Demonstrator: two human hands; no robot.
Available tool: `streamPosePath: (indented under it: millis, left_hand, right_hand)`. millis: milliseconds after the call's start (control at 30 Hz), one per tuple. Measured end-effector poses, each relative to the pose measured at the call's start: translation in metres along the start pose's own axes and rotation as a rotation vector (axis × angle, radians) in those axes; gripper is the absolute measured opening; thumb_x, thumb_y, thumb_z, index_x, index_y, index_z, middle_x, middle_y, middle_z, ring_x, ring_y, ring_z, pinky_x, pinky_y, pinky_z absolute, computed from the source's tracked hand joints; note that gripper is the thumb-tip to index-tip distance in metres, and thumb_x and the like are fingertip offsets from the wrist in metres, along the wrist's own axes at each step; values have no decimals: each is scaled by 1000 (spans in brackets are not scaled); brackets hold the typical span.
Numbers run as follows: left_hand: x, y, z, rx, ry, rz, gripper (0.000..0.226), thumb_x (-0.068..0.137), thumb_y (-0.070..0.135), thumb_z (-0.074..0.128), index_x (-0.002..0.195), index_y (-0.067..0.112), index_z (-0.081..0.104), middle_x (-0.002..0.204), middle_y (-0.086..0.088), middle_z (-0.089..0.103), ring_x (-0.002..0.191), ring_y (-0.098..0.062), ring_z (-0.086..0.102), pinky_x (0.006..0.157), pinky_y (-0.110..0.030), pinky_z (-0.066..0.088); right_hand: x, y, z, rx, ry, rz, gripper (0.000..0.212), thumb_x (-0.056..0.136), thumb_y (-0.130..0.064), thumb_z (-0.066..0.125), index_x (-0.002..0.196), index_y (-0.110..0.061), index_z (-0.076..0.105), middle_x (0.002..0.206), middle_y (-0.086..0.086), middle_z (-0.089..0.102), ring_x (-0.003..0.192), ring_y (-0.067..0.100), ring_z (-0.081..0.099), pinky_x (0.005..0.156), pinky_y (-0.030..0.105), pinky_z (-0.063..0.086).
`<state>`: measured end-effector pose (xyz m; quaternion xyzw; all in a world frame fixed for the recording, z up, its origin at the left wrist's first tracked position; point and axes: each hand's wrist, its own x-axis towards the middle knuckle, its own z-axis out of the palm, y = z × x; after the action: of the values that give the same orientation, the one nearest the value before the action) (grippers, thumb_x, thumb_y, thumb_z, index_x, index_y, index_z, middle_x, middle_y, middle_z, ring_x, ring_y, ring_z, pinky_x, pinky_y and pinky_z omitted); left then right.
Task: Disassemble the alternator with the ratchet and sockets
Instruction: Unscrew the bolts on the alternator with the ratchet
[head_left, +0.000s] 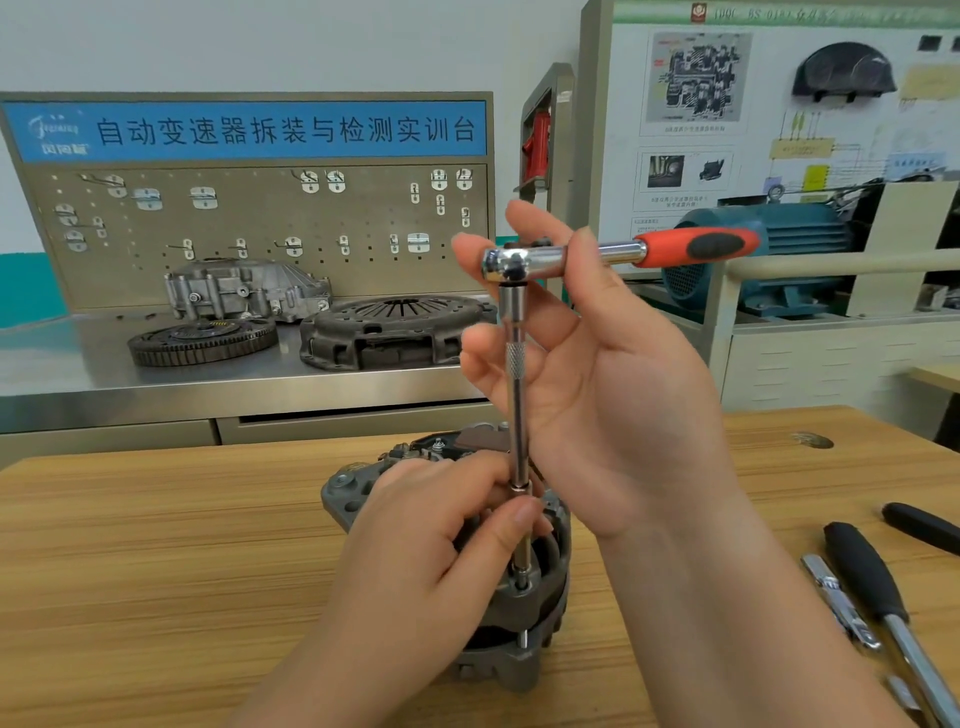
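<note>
One alternator (540, 603) upright on the wooden surface (156, 545), directly beneath both hands. Left hand (431, 530) pinching the single vertical extension bar (517, 415) just above the housing. Right hand (613, 395) higher, fingers curled round the head of the one ratchet (618, 253), red handle pointing right. Three loose tools (862, 571) lying at right.

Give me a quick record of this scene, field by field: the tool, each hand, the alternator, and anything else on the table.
tool: ratchet, orange handle pointing right, atop an upright extension bar
right hand: holds the ratchet head
left hand: pinches the bar low down
alternator: stands on the wooden table, bar's lower end seated on its housing
other: black-handled tools lying on the table at right
</note>
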<state>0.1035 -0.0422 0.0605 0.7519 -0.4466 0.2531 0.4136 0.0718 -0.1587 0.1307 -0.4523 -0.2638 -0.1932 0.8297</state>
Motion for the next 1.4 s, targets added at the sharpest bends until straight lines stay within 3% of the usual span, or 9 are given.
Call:
streamPosePath:
  millis: [233,433,533,633,733,833,933,1133,1400]
  left_hand:
    - [1,0,-2,-37,-41,-26,31,87,50,40,85,33,65,79,25,65,77,-2,57,72,-26,35]
    - [2,-1,-3,-72,-37,30,22,93,43,42,85,33,61,63,27,56,68,3,55,69,-26,34]
    - [3,-1,-5,-78,-43,37,19,92,43,42,88,37,60,63,25,56,68,4,55,69,-24,34]
    - [3,0,-7,-93,-35,40,18,90,40,46,82,36,61,66,31,58,73,8,56,67,-23,34]
    - [3,-1,-7,-93,-38,16,23,88,43,45,86,30,64,72,32,62,77,5,57,68,-24,34]
    - [2,-2,-6,-74,-40,17,31,87,46,43,88,28,68,81,32,66,80,4,58,70,-25,35]
    - [1,-2,-6,-93,-31,16,28,89,45,43,88,30,66,78,32,65,78,4,58,70,-26,35]
    - [3,3,-7,-48,-27,82,20,93,38,44,77,49,47,62,35,52,66,12,52,65,-23,32]
    - [3,2,-7,-71,-37,16,26,87,44,44,84,30,65,74,36,62,76,8,57,69,-24,34]
  right_hand:
    - [-7,11,8,-618,97,-534,22,95,-13,51,110,-24,63,96,3,68,84,19,62,79,28,52]
    - [1,4,3,-4,64,-55,29,96,-34,41,114,-17,56,91,1,74,65,14,64,73,27,54]
    - [3,5,0,131,12,42,33,87,-37,45,112,-20,57,92,0,74,64,13,63,70,27,54]
    - [1,10,1,48,-20,-54,23,93,-34,48,111,-26,59,99,3,73,71,14,64,75,29,52]
    - [-3,12,4,-275,74,-340,19,95,-21,50,107,-28,62,98,14,69,79,18,61,77,34,52]
    - [-6,14,5,-591,82,-612,20,94,-13,54,110,-24,61,98,2,66,90,11,61,83,31,51]
    - [-6,13,10,-422,101,-429,23,95,-21,52,116,-26,61,100,2,68,82,13,66,88,37,54]
    - [-2,4,2,-10,32,-6,36,93,-38,40,121,-19,53,97,-1,75,67,15,68,75,30,53]
    - [-5,10,8,-461,74,-436,19,91,-22,60,104,-36,65,94,-11,68,85,13,63,85,26,49]
